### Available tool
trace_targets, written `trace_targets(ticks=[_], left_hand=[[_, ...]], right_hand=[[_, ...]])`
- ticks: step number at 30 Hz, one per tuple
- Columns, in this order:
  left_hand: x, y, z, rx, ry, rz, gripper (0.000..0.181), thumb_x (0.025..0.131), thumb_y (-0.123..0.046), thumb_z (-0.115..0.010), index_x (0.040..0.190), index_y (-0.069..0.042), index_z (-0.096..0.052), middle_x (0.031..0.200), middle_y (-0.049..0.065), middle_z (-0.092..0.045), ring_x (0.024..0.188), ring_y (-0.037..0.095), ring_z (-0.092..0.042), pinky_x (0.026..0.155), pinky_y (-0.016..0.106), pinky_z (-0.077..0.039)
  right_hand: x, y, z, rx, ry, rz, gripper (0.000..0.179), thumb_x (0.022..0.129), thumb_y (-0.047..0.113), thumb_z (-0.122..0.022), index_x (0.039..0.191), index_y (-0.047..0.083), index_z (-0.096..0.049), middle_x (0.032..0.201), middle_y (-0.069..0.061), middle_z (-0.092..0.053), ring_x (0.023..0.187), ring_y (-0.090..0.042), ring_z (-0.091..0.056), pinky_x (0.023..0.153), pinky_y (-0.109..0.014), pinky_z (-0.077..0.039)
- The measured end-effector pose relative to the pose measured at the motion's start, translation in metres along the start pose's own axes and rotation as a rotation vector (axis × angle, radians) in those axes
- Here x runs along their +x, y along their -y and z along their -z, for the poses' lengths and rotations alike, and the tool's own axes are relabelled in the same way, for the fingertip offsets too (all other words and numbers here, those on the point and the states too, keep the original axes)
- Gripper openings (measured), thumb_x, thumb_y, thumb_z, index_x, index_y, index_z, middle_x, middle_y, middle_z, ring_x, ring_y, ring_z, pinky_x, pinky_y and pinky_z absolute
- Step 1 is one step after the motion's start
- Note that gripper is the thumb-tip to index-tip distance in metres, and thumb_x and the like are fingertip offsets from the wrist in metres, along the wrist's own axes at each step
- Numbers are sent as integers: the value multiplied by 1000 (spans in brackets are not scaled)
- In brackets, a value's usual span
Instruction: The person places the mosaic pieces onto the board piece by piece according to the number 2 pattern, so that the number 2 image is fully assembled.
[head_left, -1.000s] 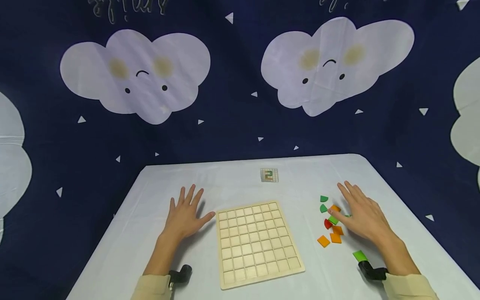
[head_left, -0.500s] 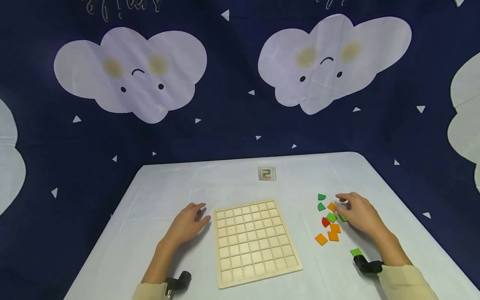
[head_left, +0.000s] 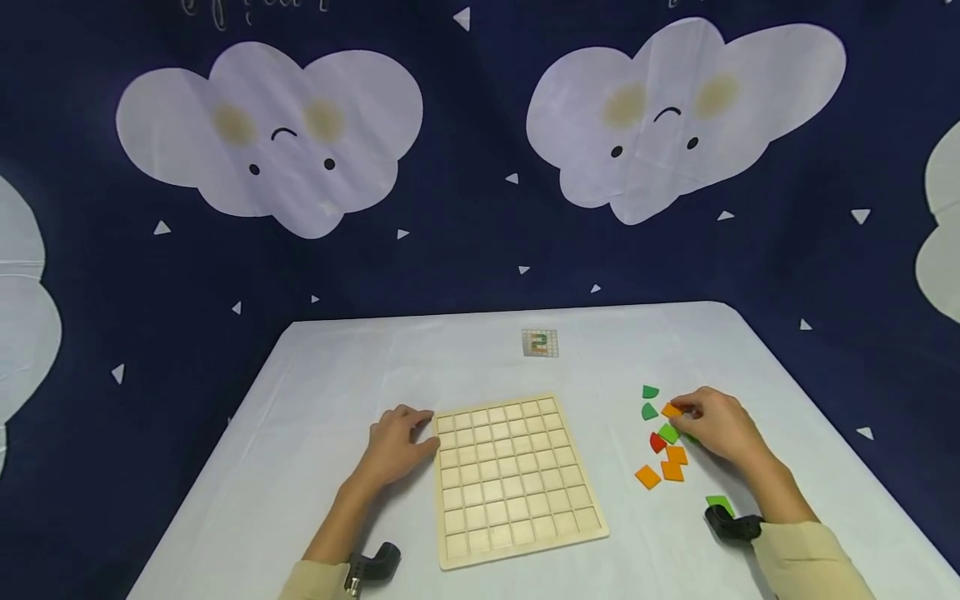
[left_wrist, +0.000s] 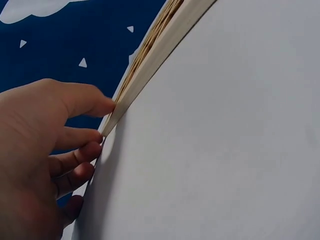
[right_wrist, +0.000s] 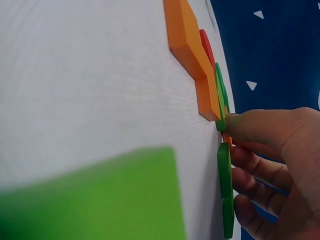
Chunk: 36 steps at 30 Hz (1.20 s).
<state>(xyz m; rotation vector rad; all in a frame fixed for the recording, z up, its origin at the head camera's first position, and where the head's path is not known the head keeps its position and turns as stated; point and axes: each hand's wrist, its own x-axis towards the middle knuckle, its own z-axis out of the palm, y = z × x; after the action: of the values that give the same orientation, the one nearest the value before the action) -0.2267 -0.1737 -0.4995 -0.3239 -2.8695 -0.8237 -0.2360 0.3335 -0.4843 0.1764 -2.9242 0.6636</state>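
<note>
My left hand (head_left: pixel 393 446) holds the near-left corner area of a pale wooden grid board (head_left: pixel 517 479), thumb on its left edge and index finger at its far left corner. In the left wrist view the fingertips touch the board's side rim (left_wrist: pixel 150 65). On the right, my right hand (head_left: pixel 716 423) pinches an orange square tile (head_left: pixel 671 411) between thumb and index finger, at table level. Around it lie two dark green rounded pieces (head_left: pixel 649 402), a light green tile (head_left: pixel 669 433), a red quarter-round piece (head_left: pixel 657 442) and several orange tiles (head_left: pixel 648 477). Green pieces (right_wrist: pixel 225 170) sit under my right fingers.
A small printed card (head_left: pixel 540 342) with a figure on a grid lies beyond the board. Another light green tile (head_left: pixel 719 503) lies by the right wrist camera. A dark blue cloth with clouds (head_left: pixel 315 142) hangs behind the white table (head_left: pixel 360 367).
Both hands have gone from spread fingers to curled. The left has moved right onto the board's edge; the right has lowered its fingers and taken hold of the orange tile.
</note>
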Motion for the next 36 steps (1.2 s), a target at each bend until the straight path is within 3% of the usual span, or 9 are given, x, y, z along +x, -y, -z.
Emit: trace_targets(ticks=[6,13,20,28,36], left_hand=[[1,-3,-8,-41,-34,-4,45,81,-30,-72,121,-9,-67,106,2,-63,98,22,-50,82,48,-34],[0,-2,-10,-70,-13,-4,48,84,-31,-71,127,-10,-64,121,5,-59,111,26,-47,88,48,-31],[0,2,-12,-87,-39,-13,44,80,-29,-74,122,-17,-67,128,2,-60,117,26,-46,92,52,-25],[-7,7,-11,-55,6,-82,58,77,-36,-76,130,-15,-62,132,2,-56,118,24,-44,93,49,-27],[-6,9,-6,-43,32,-128,64,78,-40,-75,133,-13,-59,135,0,-54,121,22,-42,95,46,-29]], right_hand=[[-2,1,2,4,0,-5,35,81,19,-76,109,0,-71,100,-16,-65,80,-26,-55,69,-44,-46],[-3,0,0,11,-2,-15,35,80,20,-75,109,1,-72,97,-13,-65,78,-24,-53,66,-38,-43],[-1,4,-4,29,-15,-12,33,80,21,-76,108,2,-72,94,-9,-65,77,-23,-53,66,-38,-43],[-3,10,-6,50,-2,-21,34,82,22,-75,109,1,-71,98,-11,-65,80,-24,-54,70,-42,-47],[-2,18,-3,64,-20,0,34,82,21,-76,110,2,-71,93,-7,-64,76,-21,-51,65,-36,-45]])
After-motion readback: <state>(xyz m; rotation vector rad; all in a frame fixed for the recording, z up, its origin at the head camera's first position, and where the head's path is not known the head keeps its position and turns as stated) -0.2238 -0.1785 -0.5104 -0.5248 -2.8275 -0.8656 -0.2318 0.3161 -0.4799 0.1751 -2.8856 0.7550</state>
